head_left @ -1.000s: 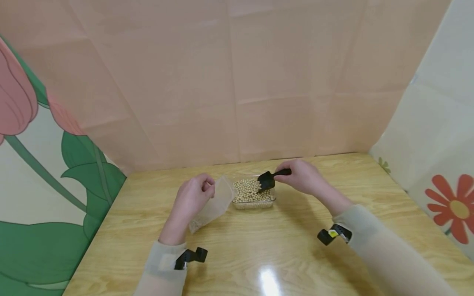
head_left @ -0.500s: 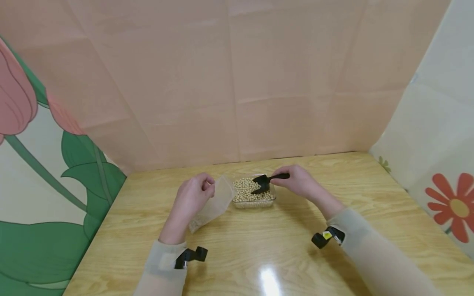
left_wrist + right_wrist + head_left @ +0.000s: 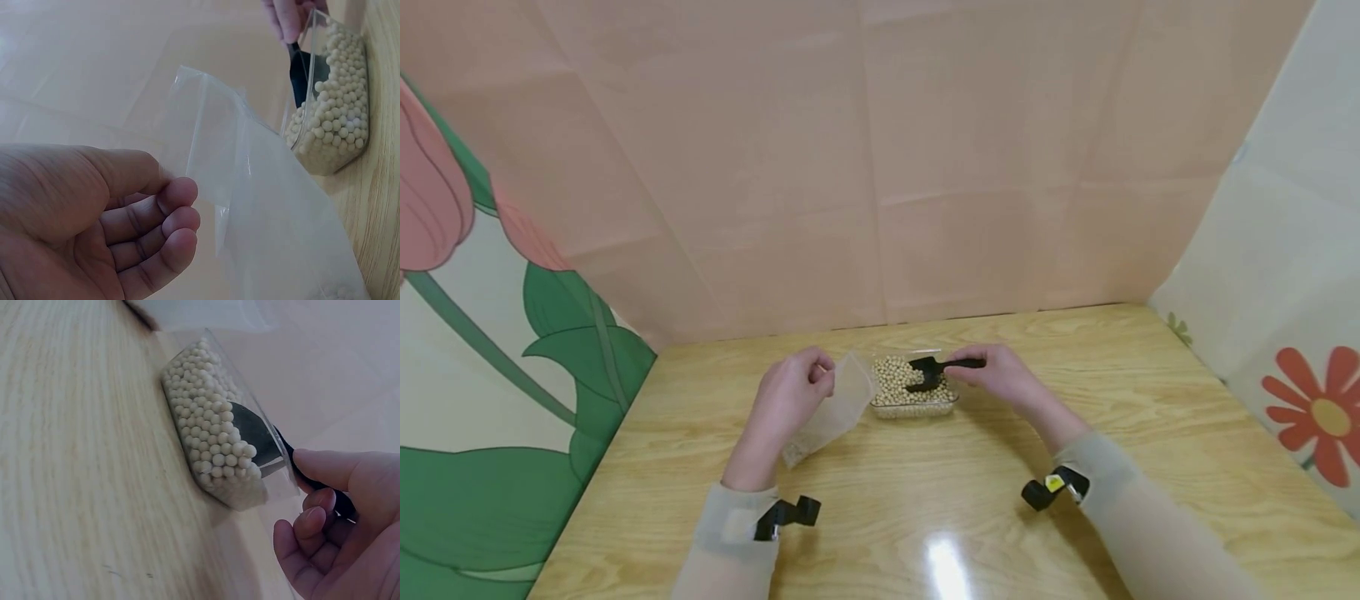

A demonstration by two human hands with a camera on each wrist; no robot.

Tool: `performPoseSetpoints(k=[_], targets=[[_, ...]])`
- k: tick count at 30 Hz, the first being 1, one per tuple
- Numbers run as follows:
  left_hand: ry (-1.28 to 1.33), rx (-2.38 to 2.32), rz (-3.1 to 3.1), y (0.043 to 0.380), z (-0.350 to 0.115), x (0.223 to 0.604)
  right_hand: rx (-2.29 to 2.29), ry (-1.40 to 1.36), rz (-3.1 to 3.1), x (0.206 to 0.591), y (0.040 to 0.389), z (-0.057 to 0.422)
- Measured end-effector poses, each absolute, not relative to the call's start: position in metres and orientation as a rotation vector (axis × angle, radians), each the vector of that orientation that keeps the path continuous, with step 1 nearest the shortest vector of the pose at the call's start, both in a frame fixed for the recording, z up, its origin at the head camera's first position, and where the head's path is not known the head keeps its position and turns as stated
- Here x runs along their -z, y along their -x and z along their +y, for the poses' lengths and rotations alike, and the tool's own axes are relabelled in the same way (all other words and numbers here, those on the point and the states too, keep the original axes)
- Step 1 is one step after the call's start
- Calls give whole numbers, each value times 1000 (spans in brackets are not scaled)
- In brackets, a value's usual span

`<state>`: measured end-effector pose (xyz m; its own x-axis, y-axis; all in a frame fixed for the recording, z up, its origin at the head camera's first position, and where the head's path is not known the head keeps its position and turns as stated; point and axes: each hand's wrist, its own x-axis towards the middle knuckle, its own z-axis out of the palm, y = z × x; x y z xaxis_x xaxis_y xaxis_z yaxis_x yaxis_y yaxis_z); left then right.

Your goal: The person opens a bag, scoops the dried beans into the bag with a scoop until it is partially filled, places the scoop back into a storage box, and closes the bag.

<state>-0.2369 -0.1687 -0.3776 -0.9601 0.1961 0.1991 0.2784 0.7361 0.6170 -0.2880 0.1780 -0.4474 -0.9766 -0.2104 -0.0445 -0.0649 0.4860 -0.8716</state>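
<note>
My left hand [image 3: 793, 392] pinches the top edge of a translucent zip bag [image 3: 275, 206], its mouth tilted toward the clear box. A few pale beads [image 3: 340, 292] show low in the bag. To the right of the bag stands a clear rectangular box [image 3: 914, 410] filled with small round cream beads [image 3: 209, 425]. My right hand [image 3: 1000, 375] grips the handle of a small black scoop [image 3: 929, 375] at the box's right side. The scoop's blade is sunk among the beads, its front edge hidden by them in the right wrist view.
Box and bag are on a wood-grain table [image 3: 880, 517] backed by a pinkish sheet [image 3: 880, 167]. Flower-printed panels [image 3: 1300, 333] flank it left and right. A black wrist camera [image 3: 1052, 487] sits on each sleeve.
My right hand has moved left and slightly toward me, pushing the scoop from the box's right end deeper into the beads. The left hand and the bag stay nearly still.
</note>
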Motion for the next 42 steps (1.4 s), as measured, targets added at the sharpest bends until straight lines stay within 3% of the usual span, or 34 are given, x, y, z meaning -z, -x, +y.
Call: performPoseSetpoints(k=[42], targets=[[341,1015,-2820,238,-169,379,1870,137,2227,471,286,188]])
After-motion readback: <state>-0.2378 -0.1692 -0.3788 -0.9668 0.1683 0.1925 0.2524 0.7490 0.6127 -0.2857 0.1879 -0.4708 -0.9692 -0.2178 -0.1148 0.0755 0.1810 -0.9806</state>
